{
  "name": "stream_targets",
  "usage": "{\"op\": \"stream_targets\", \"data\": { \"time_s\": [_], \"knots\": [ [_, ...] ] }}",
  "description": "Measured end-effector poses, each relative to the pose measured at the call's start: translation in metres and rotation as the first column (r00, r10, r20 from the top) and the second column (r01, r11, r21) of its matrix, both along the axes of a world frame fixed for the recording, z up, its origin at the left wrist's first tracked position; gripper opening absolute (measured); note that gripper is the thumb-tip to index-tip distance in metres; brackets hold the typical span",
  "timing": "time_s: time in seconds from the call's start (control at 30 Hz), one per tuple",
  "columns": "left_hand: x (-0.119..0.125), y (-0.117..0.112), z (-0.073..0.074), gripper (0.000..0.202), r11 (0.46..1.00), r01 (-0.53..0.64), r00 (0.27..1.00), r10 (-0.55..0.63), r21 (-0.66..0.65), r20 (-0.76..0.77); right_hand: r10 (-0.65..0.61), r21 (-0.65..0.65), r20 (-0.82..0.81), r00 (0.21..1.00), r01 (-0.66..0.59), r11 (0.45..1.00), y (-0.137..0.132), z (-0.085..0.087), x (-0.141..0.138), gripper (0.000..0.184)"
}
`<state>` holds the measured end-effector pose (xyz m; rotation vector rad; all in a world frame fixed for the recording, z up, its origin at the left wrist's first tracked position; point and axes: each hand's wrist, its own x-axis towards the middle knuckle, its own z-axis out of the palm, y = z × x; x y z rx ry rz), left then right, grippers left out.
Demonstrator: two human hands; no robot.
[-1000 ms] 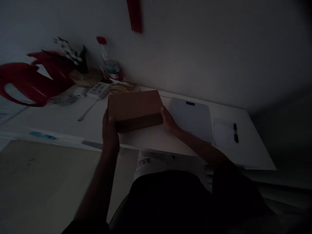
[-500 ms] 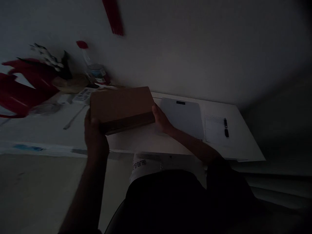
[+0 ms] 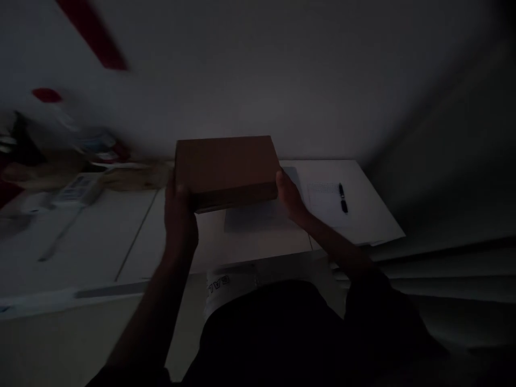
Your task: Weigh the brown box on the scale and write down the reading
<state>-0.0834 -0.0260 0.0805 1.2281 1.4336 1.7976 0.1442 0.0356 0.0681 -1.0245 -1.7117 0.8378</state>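
A brown cardboard box is held up above the white desk, its broad face toward me. My left hand grips the box's left end, thumb at the near corner. At the right end, my right hand is closed on it, thumb near the lower right corner. The fingers behind the box are hidden. Beneath and behind it lies a flat grey laptop-like slab, partly covered by the box and my right hand.
To the right lie a sheet of written paper and a black pen. Blurred on the left are a clear bottle with a red cap, a small white box and a brown packet. A wall rises behind the desk.
My view has swung to the right, so the desk items shift left. Both hands have carried the box rightward, from beside the grey slab to over it.
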Motion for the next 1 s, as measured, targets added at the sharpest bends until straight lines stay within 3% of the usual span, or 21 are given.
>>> {"op": "stream_targets", "data": {
  "time_s": [0.17, 0.37, 0.67, 1.0],
  "knots": [
    [0.035, 0.016, -0.016, 0.057, 0.992, 0.12, 0.992, -0.121, -0.027, -0.04, -0.133, -0.043, 0.048, 0.99, 0.135, 0.99, -0.005, -0.01, 0.042, 0.094],
    [0.062, 0.019, -0.027, 0.058, 0.98, 0.161, 0.985, -0.167, -0.116, -0.038, -0.221, -0.061, 0.051, 0.974, 0.224, 0.973, -0.014, -0.023, 0.069, 0.091],
    [0.068, 0.014, -0.035, 0.061, 0.977, 0.165, 0.974, -0.183, -0.134, -0.132, -0.206, -0.112, 0.05, 0.977, 0.21, 0.971, -0.022, -0.031, 0.076, 0.092],
    [0.067, 0.008, -0.034, 0.061, 0.974, 0.163, 0.98, -0.178, -0.158, -0.085, -0.191, -0.1, 0.056, 0.98, 0.196, 0.976, -0.026, -0.032, 0.074, 0.084]
  ]
}}
